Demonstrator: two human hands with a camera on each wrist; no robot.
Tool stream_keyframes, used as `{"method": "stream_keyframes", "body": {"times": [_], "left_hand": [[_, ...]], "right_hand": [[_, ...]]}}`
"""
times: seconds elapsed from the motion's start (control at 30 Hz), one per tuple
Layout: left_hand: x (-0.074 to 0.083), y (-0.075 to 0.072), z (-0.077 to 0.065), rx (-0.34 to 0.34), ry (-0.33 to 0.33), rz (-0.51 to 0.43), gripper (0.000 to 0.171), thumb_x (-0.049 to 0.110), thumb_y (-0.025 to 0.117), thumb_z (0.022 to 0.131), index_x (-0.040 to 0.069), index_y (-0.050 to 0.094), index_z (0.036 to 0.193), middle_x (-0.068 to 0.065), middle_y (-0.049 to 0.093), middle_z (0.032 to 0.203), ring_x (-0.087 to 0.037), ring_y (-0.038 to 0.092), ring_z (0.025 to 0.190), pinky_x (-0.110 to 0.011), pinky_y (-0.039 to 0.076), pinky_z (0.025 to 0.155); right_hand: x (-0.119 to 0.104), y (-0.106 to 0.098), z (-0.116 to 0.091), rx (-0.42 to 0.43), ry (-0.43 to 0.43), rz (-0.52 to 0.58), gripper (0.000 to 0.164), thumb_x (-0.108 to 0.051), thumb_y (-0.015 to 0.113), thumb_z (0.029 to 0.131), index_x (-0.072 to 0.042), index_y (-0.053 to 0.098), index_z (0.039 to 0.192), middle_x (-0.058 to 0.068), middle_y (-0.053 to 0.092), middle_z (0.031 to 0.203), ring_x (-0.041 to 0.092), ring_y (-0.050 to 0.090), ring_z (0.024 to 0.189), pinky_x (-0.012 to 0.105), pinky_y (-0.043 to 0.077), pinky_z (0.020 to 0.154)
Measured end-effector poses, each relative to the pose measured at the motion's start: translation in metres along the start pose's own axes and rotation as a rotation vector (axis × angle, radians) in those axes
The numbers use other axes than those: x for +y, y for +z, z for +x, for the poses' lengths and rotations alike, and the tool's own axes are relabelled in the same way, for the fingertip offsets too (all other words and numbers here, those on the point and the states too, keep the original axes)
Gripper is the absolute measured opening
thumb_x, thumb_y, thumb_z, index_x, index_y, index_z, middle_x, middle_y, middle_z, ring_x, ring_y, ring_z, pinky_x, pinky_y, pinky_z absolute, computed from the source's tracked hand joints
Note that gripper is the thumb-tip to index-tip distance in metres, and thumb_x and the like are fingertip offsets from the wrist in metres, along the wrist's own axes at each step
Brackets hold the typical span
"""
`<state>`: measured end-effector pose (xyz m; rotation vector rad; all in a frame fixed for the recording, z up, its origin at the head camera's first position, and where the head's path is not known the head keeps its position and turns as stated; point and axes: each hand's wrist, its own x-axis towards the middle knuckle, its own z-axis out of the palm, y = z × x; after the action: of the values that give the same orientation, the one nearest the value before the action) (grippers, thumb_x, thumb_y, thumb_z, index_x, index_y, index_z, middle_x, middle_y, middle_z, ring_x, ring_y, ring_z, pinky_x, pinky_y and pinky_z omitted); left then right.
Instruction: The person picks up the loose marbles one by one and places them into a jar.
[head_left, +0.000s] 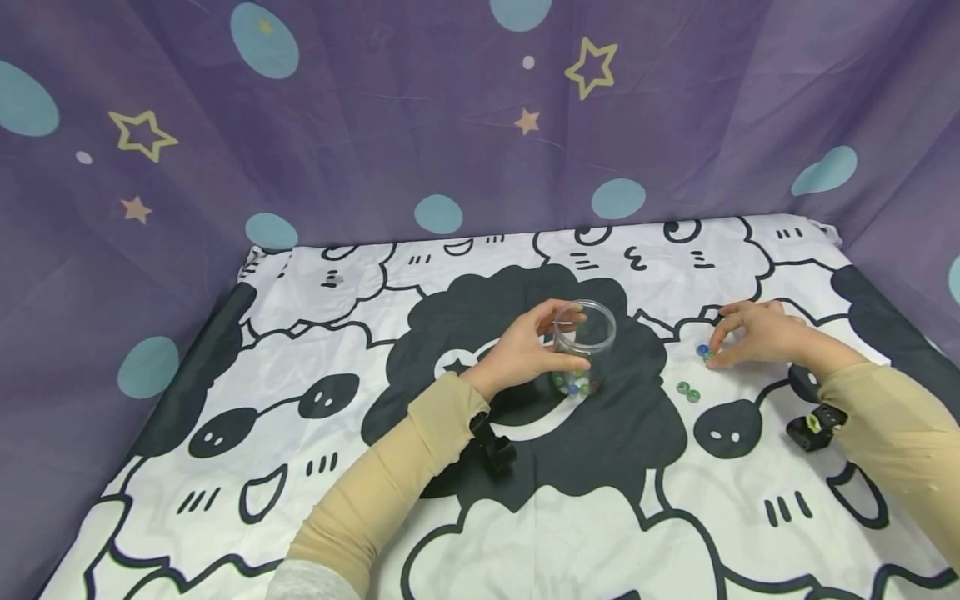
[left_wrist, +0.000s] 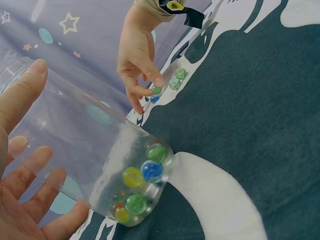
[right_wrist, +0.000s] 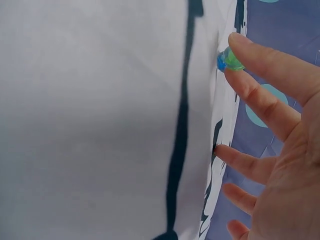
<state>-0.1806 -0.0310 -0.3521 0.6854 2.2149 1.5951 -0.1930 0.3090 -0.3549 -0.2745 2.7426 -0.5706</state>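
In the head view, the left hand (head_left: 523, 357) is holding a clear plastic jar (head_left: 597, 357), with its grip around the wall; coloured glass marbles (head_left: 573, 388) lie at the jar's bottom. To the right of the jar, the right hand (head_left: 763, 335) makes a narrow grip on a green marble (head_left: 708, 356), and a blue marble (head_left: 702, 350) is just beside. Two more green marbles (head_left: 693, 396) lie also right of the jar.

The left wrist view shows yellow, blue and green inside the jar.

In the right wrist view, thumb and finger pinch the green marble; the blue one seems untouched, though partly hidden.
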Motion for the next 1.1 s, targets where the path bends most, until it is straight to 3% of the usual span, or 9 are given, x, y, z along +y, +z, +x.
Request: {"method": "stream_keyframes", "body": {"times": [0.43, 0.7, 0.93, 1.1], "left_hand": [[-0.001, 0.000, 0.002, 0.001, 0.001, 0.022, 0.070, 0.013, 0.080, 0.076, 0.012, 0.046, 0.137, -0.004, 0.055, 0.134, -0.023, 0.050, 0.125, -0.035, 0.047, 0.103], [-0.002, 0.000, 0.002, -0.002, 0.004, 0.004, 0.069, 0.011, 0.081, 0.076, 0.011, 0.047, 0.136, -0.006, 0.055, 0.134, -0.026, 0.049, 0.127, -0.036, 0.046, 0.103], [-0.002, 0.000, 0.003, 0.001, 0.005, 0.005, 0.066, 0.012, 0.081, 0.076, 0.014, 0.049, 0.134, -0.005, 0.056, 0.133, -0.026, 0.049, 0.126, -0.035, 0.047, 0.102], [-0.001, 0.000, 0.002, 0.005, 0.006, 0.008, 0.066, 0.012, 0.081, 0.075, 0.015, 0.049, 0.133, -0.003, 0.056, 0.132, -0.026, 0.050, 0.126, -0.035, 0.047, 0.102]], "right_hand": [[0.002, -0.007, 0.000, 0.056, -0.050, -0.030, 0.029, -0.039, 0.082, 0.069, -0.016, 0.071, 0.082, 0.030, 0.038, 0.138, 0.062, 0.024, 0.115, 0.075, 0.028, 0.079], [-0.007, -0.011, 0.000, 0.078, -0.072, -0.023, 0.025, -0.036, 0.079, 0.074, -0.016, 0.073, 0.088, 0.026, 0.036, 0.141, 0.057, 0.025, 0.112, 0.067, 0.030, 0.076], [-0.014, -0.015, 0.001, 0.104, -0.130, 0.015, 0.024, -0.031, 0.081, 0.074, -0.013, 0.073, 0.088, 0.026, 0.036, 0.142, 0.062, 0.021, 0.117, 0.072, 0.026, 0.077], [-0.022, -0.017, 0.000, 0.120, -0.171, 0.021, 0.022, -0.029, 0.080, 0.075, -0.014, 0.073, 0.089, 0.026, 0.038, 0.141, 0.058, 0.023, 0.117, 0.070, 0.027, 0.077]]}}
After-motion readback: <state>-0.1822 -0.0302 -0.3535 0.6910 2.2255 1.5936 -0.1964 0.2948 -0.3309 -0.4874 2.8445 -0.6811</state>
